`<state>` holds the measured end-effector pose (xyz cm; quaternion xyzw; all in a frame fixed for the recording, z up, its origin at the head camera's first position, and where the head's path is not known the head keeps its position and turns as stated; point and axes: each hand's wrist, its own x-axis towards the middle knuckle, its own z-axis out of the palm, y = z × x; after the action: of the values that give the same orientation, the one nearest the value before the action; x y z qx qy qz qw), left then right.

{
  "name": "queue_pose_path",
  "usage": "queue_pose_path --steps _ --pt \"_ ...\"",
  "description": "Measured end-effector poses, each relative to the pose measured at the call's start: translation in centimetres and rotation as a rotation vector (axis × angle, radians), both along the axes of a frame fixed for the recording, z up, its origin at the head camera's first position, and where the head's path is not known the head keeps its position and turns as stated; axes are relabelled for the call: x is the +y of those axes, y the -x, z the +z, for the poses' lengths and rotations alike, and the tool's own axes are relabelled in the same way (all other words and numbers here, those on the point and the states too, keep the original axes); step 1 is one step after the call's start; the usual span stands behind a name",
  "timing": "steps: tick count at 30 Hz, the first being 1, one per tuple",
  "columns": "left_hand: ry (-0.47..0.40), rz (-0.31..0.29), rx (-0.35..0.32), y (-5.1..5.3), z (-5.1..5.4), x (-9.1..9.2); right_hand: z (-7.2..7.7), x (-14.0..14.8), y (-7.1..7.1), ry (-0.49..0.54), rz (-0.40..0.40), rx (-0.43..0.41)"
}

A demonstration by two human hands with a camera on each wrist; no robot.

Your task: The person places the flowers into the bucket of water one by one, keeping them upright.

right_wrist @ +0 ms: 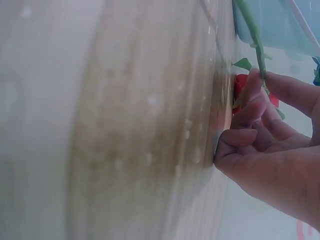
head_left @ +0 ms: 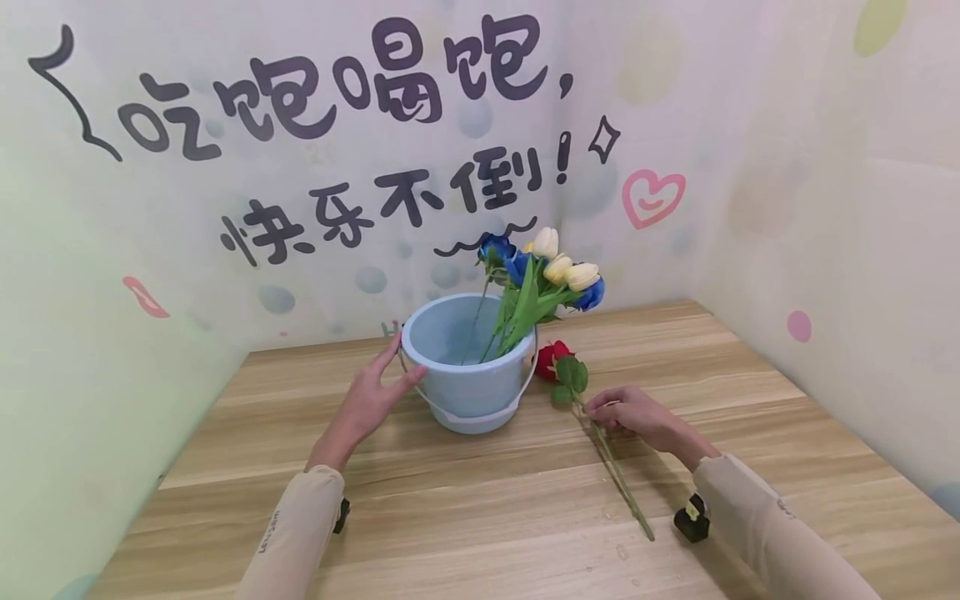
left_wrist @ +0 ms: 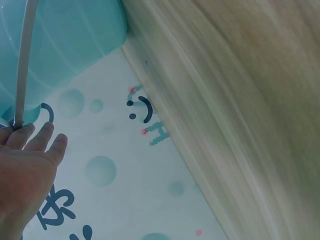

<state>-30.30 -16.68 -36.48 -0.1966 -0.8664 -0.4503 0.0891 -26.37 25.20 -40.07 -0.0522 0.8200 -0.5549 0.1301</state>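
Observation:
A light blue bucket [head_left: 471, 392] stands upright near the back wall. My left hand [head_left: 363, 404] rests against its left side at the rim; its fingers are fairly straight and reach near the wire handle [left_wrist: 24, 55] in the left wrist view. With thumb and fingertips, my right hand [head_left: 633, 417] pinches the green stem of a red rose [head_left: 555, 360]. The rose lies along the table, bloom beside the bucket and stem end toward me. In the right wrist view the stem [right_wrist: 254, 30] passes between thumb and fingers, and the hand partly hides the bloom.
Inside the bucket, blue roses [head_left: 495, 248] and cream tulips [head_left: 558, 268] lean right over the rim. The wood-grain table [head_left: 465, 517] meets a printed wall [head_left: 337, 292] at the back. Side walls rise at left and right.

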Motion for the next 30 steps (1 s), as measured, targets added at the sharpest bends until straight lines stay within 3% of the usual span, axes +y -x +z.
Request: queue_pose_path --steps 17,30 --pt "-0.001 -0.01 0.027 0.05 -0.01 -0.01 -0.06 -0.16 -0.44 0.089 0.012 -0.005" --pt "0.012 0.0 0.027 0.05 0.07 0.06 0.05 0.65 -0.58 0.195 -0.032 0.035"
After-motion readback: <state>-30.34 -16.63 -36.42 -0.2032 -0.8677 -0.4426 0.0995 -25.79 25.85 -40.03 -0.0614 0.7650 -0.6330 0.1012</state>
